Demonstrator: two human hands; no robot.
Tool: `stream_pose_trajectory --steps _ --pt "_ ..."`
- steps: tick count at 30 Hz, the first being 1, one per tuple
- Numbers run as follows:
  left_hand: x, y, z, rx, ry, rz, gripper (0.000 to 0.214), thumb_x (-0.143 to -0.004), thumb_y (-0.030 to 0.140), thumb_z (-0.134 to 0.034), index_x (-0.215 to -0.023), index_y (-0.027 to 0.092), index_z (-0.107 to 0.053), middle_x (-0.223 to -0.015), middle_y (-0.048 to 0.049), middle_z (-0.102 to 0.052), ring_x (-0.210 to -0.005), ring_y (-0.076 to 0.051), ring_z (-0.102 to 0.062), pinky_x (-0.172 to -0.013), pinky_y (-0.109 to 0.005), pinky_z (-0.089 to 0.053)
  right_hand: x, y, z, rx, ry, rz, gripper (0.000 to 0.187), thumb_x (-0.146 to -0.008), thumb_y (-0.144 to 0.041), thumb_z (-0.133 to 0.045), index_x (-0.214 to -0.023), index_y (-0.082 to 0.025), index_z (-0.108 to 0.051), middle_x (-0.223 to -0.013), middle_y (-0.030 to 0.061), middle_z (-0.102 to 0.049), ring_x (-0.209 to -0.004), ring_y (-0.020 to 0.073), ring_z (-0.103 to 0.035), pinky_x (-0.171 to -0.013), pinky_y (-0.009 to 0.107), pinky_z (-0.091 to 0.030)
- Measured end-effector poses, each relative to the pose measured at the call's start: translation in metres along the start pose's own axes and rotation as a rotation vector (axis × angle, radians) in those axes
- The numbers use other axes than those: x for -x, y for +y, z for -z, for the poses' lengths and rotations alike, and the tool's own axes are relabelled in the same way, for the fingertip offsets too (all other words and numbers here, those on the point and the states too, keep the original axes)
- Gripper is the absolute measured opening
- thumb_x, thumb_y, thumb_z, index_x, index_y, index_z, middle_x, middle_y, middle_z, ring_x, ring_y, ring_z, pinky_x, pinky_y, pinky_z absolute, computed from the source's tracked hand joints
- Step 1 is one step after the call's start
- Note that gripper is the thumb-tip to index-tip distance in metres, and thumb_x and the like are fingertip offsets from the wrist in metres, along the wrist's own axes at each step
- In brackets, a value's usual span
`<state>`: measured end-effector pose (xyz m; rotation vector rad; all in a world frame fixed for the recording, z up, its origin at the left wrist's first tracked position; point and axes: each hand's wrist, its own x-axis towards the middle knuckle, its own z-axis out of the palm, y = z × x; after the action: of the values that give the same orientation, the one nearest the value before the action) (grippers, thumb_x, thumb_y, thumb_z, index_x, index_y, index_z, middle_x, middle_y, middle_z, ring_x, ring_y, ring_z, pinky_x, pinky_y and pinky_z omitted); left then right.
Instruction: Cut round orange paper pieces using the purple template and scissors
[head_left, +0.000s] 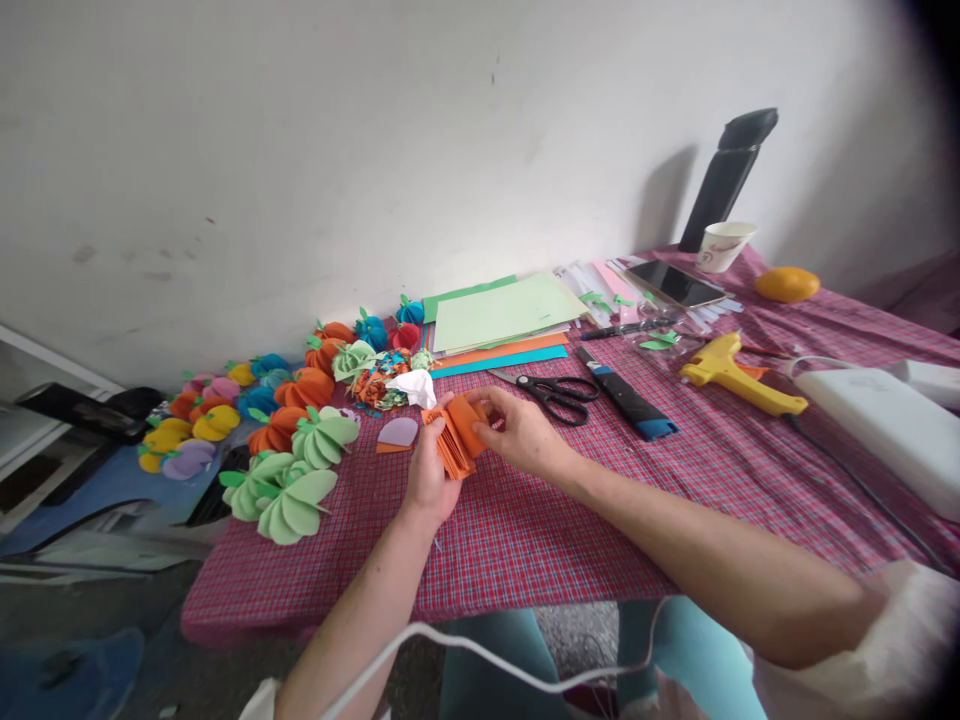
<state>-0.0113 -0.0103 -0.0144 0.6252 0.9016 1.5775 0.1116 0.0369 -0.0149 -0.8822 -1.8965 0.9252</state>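
A thick stack of folded orange paper [452, 436] is held between my hands above the checked tablecloth [495, 560]. My left hand [427, 470] wraps around its left side and underside, with the thumb on the front. My right hand [517, 428] pinches the upper right sheet of the stack between thumb and fingers. Just left of the stack lie a purple paper piece and an orange one [396, 434]. Black-handled scissors [559, 395] rest on the cloth behind my right hand, beside a black and blue cutter [630, 398].
Finished paper pumpkins [292, 500] in several colours crowd the left side. Coloured paper sheets [502, 315] lie at the back. On the right are a yellow glue gun [731, 375], a white box-shaped device [877, 425], a phone [679, 283], a paper cup [724, 247] and a black bottle [727, 180].
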Motion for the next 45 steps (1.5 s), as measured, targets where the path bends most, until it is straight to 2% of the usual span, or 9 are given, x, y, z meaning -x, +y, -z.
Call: stream_pose_trajectory --steps 2,6,9,15,24,29,33,40,45 --pt "0.0 0.0 0.0 0.001 0.001 0.001 0.042 -0.082 0.03 -0.045 -0.124 0.023 -0.048 -0.117 -0.0041 -0.061 -0.105 -0.016 -0.056 -0.087 -0.027 -0.043 0.0 0.0 0.0 -0.005 0.003 0.003 0.039 -0.071 -0.008 -0.051 -0.108 -0.018 -0.057 -0.08 0.0004 -0.064 -0.064 0.0102 -0.055 -0.061 0.021 -0.042" --pt "0.001 -0.002 0.001 -0.027 0.006 0.009 0.043 -0.083 0.03 -0.044 -0.125 0.023 -0.047 -0.12 -0.0032 -0.059 -0.113 -0.018 -0.051 -0.091 -0.028 -0.041 0.001 -0.001 0.0 0.054 -0.039 0.026 0.023 -0.076 -0.01 -0.047 -0.088 -0.017 -0.066 -0.08 0.0024 -0.064 -0.066 0.0107 -0.055 -0.064 0.022 -0.041" --pt "0.002 -0.004 0.002 -0.067 -0.001 0.009 0.043 -0.083 0.029 -0.043 -0.126 0.025 -0.046 -0.123 -0.0017 -0.057 -0.117 -0.018 -0.048 -0.093 -0.029 -0.04 0.002 -0.004 0.0 0.089 -0.068 0.045 0.018 -0.08 -0.019 -0.05 -0.082 -0.017 -0.068 -0.076 0.0026 -0.063 -0.066 0.0112 -0.054 -0.062 0.022 -0.04" --pt "0.002 -0.007 0.003 -0.135 -0.015 -0.007 0.04 -0.084 0.029 -0.043 -0.124 0.028 -0.048 -0.128 0.0009 -0.053 -0.121 -0.018 -0.043 -0.096 -0.028 -0.039 0.004 -0.007 0.001 0.096 -0.074 0.036 0.022 -0.079 -0.035 -0.057 -0.08 -0.016 -0.067 -0.075 0.0034 -0.062 -0.064 0.0117 -0.054 -0.059 0.023 -0.039" --pt "0.003 -0.004 0.0 -0.074 0.001 0.023 0.044 -0.083 0.028 -0.044 -0.126 0.024 -0.046 -0.126 -0.0026 -0.055 -0.117 -0.019 -0.048 -0.094 -0.03 -0.04 0.003 -0.006 0.0 0.131 -0.071 0.031 0.013 -0.077 -0.02 -0.053 -0.077 -0.016 -0.065 -0.07 0.0009 -0.06 -0.061 0.01 -0.051 -0.057 0.02 -0.037" --pt "0.002 -0.001 -0.001 0.003 -0.004 0.062 0.043 -0.082 0.03 -0.045 -0.124 0.022 -0.049 -0.124 -0.0052 -0.056 -0.115 -0.02 -0.05 -0.093 -0.031 -0.041 0.002 0.001 -0.002 0.12 -0.059 0.039 0.016 -0.077 -0.016 -0.05 -0.085 -0.017 -0.063 -0.072 0.0001 -0.061 -0.06 0.0096 -0.052 -0.057 0.02 -0.038" --pt "0.001 -0.001 0.0 0.037 -0.004 0.069 0.041 -0.082 0.029 -0.045 -0.122 0.022 -0.05 -0.122 -0.0054 -0.057 -0.113 -0.019 -0.051 -0.092 -0.03 -0.042 0.002 0.005 -0.003 0.062 -0.03 0.02 0.037 -0.073 -0.011 -0.052 -0.109 -0.021 -0.055 -0.084 0.0002 -0.064 -0.067 0.0111 -0.056 -0.062 0.021 -0.042" --pt "0.0 -0.002 0.0 0.04 0.008 0.04 0.038 -0.082 0.029 -0.044 -0.118 0.022 -0.054 -0.118 -0.0046 -0.06 -0.11 -0.018 -0.054 -0.088 -0.028 -0.044 0.002 0.004 -0.003 -0.015 0.001 0.096 0.051 -0.072 -0.004 -0.048 -0.118 -0.023 -0.048 -0.099 0.0014 -0.062 -0.077 0.012 -0.057 -0.069 0.023 -0.044" --pt "0.0 -0.002 -0.001 0.014 0.056 0.044 0.04 -0.082 0.03 -0.044 -0.12 0.021 -0.052 -0.122 -0.0042 -0.057 -0.113 -0.018 -0.051 -0.09 -0.027 -0.043 0.002 0.004 -0.005 0.091 -0.01 0.17 0.023 -0.076 -0.005 -0.048 -0.083 -0.018 -0.066 -0.083 0.0031 -0.06 -0.074 0.0119 -0.055 -0.066 0.022 -0.042"
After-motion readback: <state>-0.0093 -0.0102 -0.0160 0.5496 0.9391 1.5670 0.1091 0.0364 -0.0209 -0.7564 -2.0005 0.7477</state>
